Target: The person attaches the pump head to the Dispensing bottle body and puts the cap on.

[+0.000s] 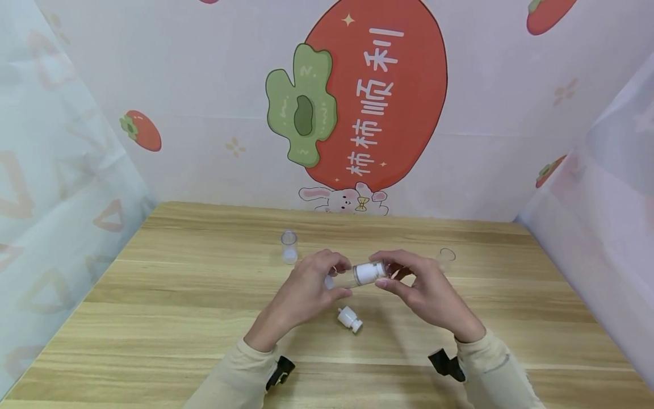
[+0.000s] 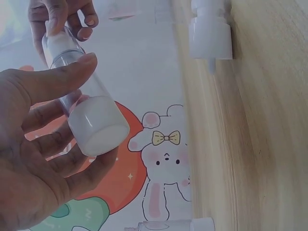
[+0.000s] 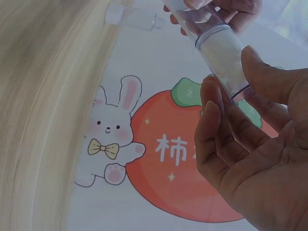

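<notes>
A clear bottle with a white base (image 2: 98, 125) lies nearly level between both hands, above the table. My left hand (image 1: 309, 281) grips its base end, thumb on one side and fingers on the other. At the other end, my right hand (image 1: 424, 287) pinches the clear cap (image 3: 224, 60), through which a white pump shows. Below the hands, a loose white pump head (image 1: 349, 319) lies on its side on the table, its thin stem showing in the left wrist view.
Behind my left hand, a second clear bottle with a white base (image 1: 289, 250) stands on the wooden table (image 1: 179, 295). A clear cap (image 1: 447, 258) stands behind my right hand, partly hidden. Printed sheets (image 1: 204, 165) close off the back and sides.
</notes>
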### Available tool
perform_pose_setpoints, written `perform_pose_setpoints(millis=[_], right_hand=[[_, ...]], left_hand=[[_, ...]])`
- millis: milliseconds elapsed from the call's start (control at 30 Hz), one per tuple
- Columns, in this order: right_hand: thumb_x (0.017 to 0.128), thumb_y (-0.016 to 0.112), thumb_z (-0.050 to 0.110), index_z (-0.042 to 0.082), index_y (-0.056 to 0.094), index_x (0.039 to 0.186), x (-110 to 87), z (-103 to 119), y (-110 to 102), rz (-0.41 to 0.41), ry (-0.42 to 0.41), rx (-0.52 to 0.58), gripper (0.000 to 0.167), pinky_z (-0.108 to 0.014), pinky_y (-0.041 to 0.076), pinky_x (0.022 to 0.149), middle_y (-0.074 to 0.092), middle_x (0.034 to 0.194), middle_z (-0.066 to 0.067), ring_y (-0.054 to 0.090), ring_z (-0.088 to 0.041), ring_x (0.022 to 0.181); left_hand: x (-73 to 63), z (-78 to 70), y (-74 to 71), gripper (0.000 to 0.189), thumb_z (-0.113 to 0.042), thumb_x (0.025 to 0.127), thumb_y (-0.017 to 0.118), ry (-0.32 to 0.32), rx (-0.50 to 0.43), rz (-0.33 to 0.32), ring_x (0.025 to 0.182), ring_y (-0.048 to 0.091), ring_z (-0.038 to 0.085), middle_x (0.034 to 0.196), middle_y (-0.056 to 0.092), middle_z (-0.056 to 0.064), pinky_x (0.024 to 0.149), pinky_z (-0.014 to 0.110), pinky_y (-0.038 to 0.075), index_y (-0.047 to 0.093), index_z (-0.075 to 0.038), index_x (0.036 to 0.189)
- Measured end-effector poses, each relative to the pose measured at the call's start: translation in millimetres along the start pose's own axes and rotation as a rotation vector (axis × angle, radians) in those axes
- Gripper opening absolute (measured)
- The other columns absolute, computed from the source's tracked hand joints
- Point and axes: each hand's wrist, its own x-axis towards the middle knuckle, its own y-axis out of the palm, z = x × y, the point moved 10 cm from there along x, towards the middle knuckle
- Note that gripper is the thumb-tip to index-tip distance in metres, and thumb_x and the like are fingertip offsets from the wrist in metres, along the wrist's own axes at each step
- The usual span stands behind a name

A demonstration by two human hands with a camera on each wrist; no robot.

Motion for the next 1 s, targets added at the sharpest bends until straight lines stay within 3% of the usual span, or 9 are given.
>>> perform_pose_setpoints(millis=[500, 733, 1000], right_hand=[[0.085, 0.08, 0.005, 0.014, 0.073, 0.118, -0.9, -4.6, -0.7, 0.039, 0.013, -0.008, 0.034, -0.031, 0.055, 0.074, 0.069, 0.098, 0.008, 0.063, -0.014, 0.083], [0.083, 0.082, 0.003, 0.012, 0.074, 0.116, 0.1, -4.3, 0.0, 0.008, 0.024, -0.021, 0.035, -0.03, 0.055, 0.073, 0.07, 0.098, 0.006, 0.063, -0.014, 0.081], [0.083, 0.083, 0.004, 0.012, 0.074, 0.115, 0.7, -3.4, 0.3, -0.015, 0.032, -0.03, 0.035, -0.029, 0.054, 0.072, 0.069, 0.095, 0.007, 0.062, -0.014, 0.08]], left_hand=[[-0.5, -4.1, 6.9, 0.033, -0.01, 0.079, 0.087, 0.011, 0.014, 0.07, 0.088, 0.061, 0.016, 0.1, 0.068, 0.004, 0.076, 0.032, 0.053, 0.072, -0.007, 0.108], [-0.7, -3.6, 4.2, 0.03, -0.009, 0.077, 0.088, 0.002, -0.006, 0.044, 0.082, 0.061, 0.018, 0.097, 0.069, 0.005, 0.069, 0.029, 0.05, 0.076, -0.008, 0.105], [-0.5, -1.5, 2.1, 0.033, -0.009, 0.075, 0.09, -0.016, -0.025, 0.017, 0.081, 0.06, 0.017, 0.096, 0.071, 0.005, 0.07, 0.03, 0.05, 0.077, -0.008, 0.106]])
